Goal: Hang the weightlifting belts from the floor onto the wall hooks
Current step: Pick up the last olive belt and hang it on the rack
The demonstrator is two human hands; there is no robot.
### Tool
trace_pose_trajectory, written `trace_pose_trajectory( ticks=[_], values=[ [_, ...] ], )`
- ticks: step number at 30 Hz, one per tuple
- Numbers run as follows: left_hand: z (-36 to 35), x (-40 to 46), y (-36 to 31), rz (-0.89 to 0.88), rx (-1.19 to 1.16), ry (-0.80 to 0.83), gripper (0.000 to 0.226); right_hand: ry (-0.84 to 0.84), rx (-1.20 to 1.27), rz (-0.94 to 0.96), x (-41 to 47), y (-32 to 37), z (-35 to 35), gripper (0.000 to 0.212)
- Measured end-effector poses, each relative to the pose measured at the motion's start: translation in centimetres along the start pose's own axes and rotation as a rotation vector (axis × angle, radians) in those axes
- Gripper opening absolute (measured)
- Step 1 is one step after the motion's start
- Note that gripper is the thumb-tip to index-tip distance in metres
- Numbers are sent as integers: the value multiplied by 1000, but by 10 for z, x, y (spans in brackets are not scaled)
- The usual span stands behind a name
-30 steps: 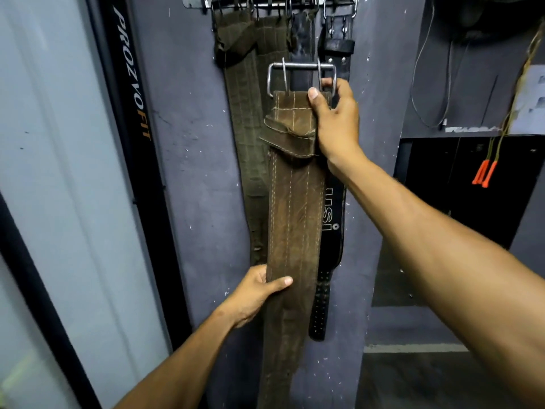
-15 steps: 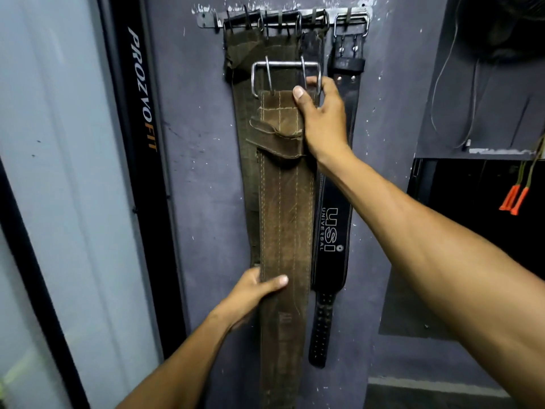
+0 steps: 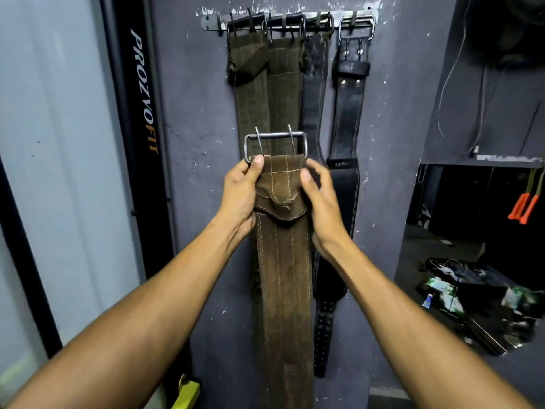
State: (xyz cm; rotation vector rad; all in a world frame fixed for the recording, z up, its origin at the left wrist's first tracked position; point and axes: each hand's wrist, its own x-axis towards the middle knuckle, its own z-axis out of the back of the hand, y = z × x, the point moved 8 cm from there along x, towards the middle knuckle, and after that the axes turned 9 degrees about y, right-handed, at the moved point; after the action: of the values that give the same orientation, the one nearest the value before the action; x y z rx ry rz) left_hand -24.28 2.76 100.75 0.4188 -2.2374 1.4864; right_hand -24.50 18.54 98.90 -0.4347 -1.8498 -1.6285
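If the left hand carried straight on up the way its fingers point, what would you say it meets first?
Probably the metal buckle directly above the left hand, then the hanging olive belts; depth is unclear.

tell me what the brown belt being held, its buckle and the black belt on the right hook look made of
Brown belt: looks like suede or rough leather, matte and napped, with pale stitch lines.
Buckle: bare metal, likely steel, silvery with a dull shine and two prongs.
Black belt: probably smooth leather or a synthetic look-alike, slight sheen, rivets near the top.
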Motion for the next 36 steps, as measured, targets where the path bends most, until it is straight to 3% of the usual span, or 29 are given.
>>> trace_pose_trajectory(
  ticks=[6, 10, 13, 15, 19, 23, 27, 29, 31, 36],
  values=[
    [-1, 5, 14, 4, -19, 1, 22, 34, -20, 21, -30, -31, -2, 30],
    [2, 14, 5, -41, -16, 6, 17, 109, 76, -168, -63, -75, 1, 54],
    [8, 25, -10, -66, -12, -1, 16, 129, 8, -276, -91, -118, -1, 19],
    [6, 29, -16, -81, -11, 11, 17, 67, 30, -279, -92, -125, 2, 10],
    [3, 39, -33, -121, -30, 26, 17, 197, 24, -414, -107, -152, -9, 19],
    [0, 46, -40, -127, -27, 35, 18, 132, 48, -496, -125, -177, -5, 13],
    [-4, 46, -44, -129, -9, 40, 20, 332, 33, -623, -156, -204, -13, 36],
    [-6, 48, -50, -136, -22, 42, 20, 293, -1, -673, -174, -220, -2, 33],
    [-11, 49, -50, -136, -21, 50, 20, 220, -4, -688, -180, -231, 9, 27],
    [-17, 51, -39, -137, 37, 53, 20, 287, 6, -636, -156, -208, 9, 28]
  ],
)
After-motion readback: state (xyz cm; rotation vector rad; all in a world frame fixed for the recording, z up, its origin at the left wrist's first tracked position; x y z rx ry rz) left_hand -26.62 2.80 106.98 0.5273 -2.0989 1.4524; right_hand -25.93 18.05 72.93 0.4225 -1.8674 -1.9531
